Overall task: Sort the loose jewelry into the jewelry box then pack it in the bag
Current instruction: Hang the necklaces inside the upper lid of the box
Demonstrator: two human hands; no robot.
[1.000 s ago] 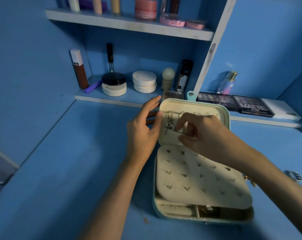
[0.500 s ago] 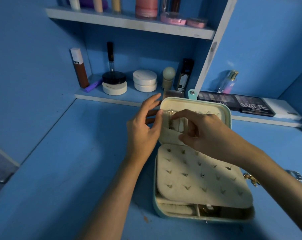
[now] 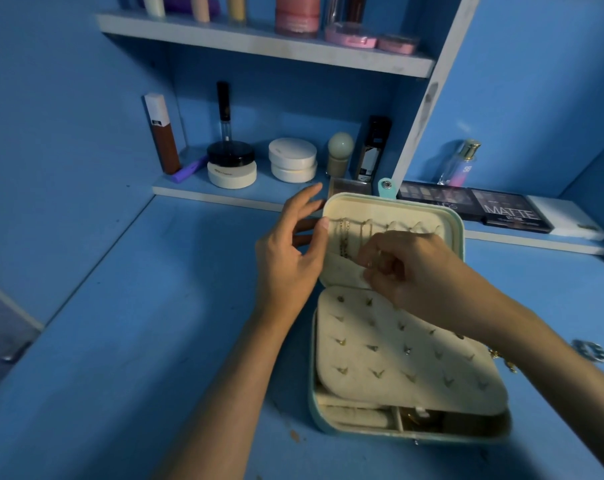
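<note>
Jewelry box (image 3: 411,433): we see it open on the table (image 3: 155,341), right of centre, with its teal base nearest us and its lid (image 3: 397,209) stood up at the far side.
Lid: it has a cream lining and a row of hooks along the top; gold chains (image 3: 344,237) hang from the hooks at the left.
Earring panel (image 3: 397,358): a cream flap lies tilted over the base, dotted with small studs; below its near edge we make out compartments.
Right hand (image 3: 418,271): it sits in front of the lid's lower pocket, its grip clamped on a thin chain (image 3: 363,240) between thumb and curled fingers.
Left hand (image 3: 286,261): it is at the lid's left edge, thumb pressed on the rim and fingers straight and spread behind it; its grip is apart.
Loose jewelry: a gold piece (image 3: 501,358) shows beside the box past the right forearm, and a silver piece (image 3: 589,351) lies farther right on the table.
Shelf (image 3: 245,195): behind the box, it carries round jars (image 3: 293,161), eyeshadow palettes (image 3: 512,211) and a perfume bottle (image 3: 461,164).
</note>
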